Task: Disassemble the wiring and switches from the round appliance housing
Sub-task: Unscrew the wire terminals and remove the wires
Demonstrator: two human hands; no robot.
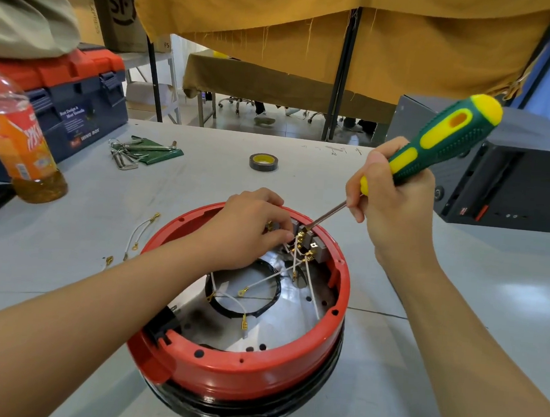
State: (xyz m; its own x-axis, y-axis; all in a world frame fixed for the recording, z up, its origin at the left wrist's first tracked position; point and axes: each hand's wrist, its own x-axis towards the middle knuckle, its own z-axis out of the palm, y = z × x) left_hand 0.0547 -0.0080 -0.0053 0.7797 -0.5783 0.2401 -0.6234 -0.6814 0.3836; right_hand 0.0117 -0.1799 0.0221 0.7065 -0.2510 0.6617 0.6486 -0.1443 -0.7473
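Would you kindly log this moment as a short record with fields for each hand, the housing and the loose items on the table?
left hand: pinches a part at the switches inside the housing
right hand: grips the screwdriver, tip at the switches
housing: red, round, white wires inside
table: removed wires, tape roll, hex keys, bottle
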